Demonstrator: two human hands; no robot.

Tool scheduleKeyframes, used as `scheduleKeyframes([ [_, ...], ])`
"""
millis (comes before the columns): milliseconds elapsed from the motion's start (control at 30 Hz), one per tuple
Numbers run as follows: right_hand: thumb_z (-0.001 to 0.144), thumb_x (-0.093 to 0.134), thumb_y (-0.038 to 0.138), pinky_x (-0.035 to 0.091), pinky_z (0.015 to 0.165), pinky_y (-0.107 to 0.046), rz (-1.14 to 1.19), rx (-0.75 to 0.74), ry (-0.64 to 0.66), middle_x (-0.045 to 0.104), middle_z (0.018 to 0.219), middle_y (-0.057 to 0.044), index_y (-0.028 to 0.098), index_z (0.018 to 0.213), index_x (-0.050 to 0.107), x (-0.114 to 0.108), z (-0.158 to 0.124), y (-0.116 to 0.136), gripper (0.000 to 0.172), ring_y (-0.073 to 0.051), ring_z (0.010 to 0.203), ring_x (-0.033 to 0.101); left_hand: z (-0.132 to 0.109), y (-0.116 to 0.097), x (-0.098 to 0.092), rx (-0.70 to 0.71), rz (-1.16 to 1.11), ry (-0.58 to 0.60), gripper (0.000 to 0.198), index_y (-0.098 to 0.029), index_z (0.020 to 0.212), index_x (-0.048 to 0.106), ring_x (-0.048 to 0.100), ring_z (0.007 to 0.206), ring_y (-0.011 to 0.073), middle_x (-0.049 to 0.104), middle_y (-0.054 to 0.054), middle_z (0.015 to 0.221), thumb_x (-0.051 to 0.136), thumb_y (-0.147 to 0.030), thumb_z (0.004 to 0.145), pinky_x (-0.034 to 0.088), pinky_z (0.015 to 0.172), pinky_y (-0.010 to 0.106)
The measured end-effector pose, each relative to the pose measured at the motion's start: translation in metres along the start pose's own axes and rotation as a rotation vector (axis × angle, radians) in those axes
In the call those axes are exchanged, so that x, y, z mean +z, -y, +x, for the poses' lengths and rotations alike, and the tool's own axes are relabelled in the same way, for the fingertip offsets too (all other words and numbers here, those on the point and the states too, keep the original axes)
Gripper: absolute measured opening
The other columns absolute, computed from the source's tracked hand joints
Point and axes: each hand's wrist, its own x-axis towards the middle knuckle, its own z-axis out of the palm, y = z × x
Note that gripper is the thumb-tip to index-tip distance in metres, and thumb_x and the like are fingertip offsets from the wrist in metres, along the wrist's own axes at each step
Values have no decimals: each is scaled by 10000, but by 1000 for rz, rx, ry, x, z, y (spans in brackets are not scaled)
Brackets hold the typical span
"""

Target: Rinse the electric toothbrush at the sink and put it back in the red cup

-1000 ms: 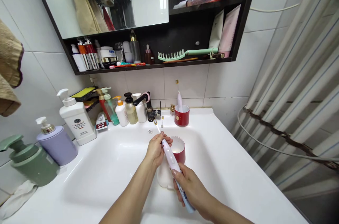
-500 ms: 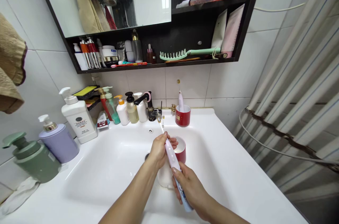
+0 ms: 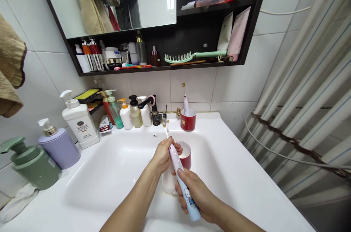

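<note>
My right hand (image 3: 196,190) is wrapped round the lower handle of a pink and pale-blue electric toothbrush (image 3: 175,159), which has a cartoon cat on it. Fingers of my left hand (image 3: 163,153) pinch its upper end at the neck, where the white brush stem points toward the faucet (image 3: 155,111). A second small brush head (image 3: 168,126) shows right beside the tip. Below my hands, a red cup (image 3: 185,160) stands in the white sink (image 3: 115,173). Close to it lies a white object (image 3: 168,181), partly hidden by my hands.
On the back ledge, another red cup (image 3: 188,120) holds a second pink electric toothbrush (image 3: 186,104). Several pump bottles (image 3: 126,117) line the left and back edges. Overhead hangs a dark cabinet (image 3: 161,68) with a green hairbrush (image 3: 181,57). A white pleated curtain (image 3: 304,89) borders the right.
My right hand has turned the handle slightly, so more of the cartoon cat shows and the lower end sits a little further right. My left hand keeps its pinch.
</note>
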Motion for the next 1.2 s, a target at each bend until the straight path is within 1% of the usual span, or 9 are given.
scheduleKeyframes([
  [100,700,303,491,302,348,-175,-96,-123,-40,430,485,58,177,772,369,-2,5,8,329,-41,326,377,-2,-1,2,29,9,-26,187,-124,620,446,522,496,108,539,37,545,429,-299,684,400,531,241],
  [267,703,311,443,371,483,-209,-391,-529,-390,489,592,8,156,752,405,-18,40,52,306,-86,503,452,4,7,-6,250,249,-136,176,-132,720,490,518,612,111,547,49,684,483,-286,638,392,602,244],
  [367,663,374,428,372,519,-226,-466,-562,-476,504,625,-9,142,746,443,-31,62,67,305,-110,555,459,4,18,-14,441,627,-120,114,-155,714,508,499,684,127,538,38,721,493,-181,605,372,663,261],
  [467,625,437,382,360,542,-240,-577,-563,-554,516,626,-8,150,730,480,-39,72,63,258,-126,571,460,0,28,-22,585,1014,-25,176,-184,729,522,467,771,147,522,29,784,472,-109,578,340,723,280],
  [667,627,421,385,340,591,-262,-787,-511,-665,529,622,-46,154,552,515,-43,77,40,261,-166,635,477,-3,36,-25,541,1460,126,221,-161,731,514,427,819,181,501,59,837,440,-67,545,324,737,301],
  [800,605,458,363,344,595,-264,-862,-475,-686,562,653,-77,145,523,549,-43,78,36,251,-180,651,500,0,37,-22,540,1483,133,177,-164,672,501,435,804,184,507,59,799,389,-66,575,324,726,301],
  [967,649,412,340,373,585,-235,-854,-496,-677,613,721,-56,161,704,585,-53,65,41,255,-159,651,539,0,39,-13,614,1402,193,189,-188,621,476,449,777,187,515,40,750,372,-41,563,329,698,302],
  [1067,656,400,337,387,583,-226,-835,-511,-706,625,733,-55,148,735,580,-68,50,56,273,-154,651,552,1,36,8,652,1345,292,186,-194,618,472,442,798,190,513,40,750,393,-39,554,324,709,295],
  [1200,672,371,349,384,573,-228,-843,-540,-821,622,737,-64,134,775,569,-97,34,91,310,-165,666,547,16,25,53,704,1215,370,146,-196,588,460,440,787,193,501,39,723,418,-57,566,321,717,298],
])
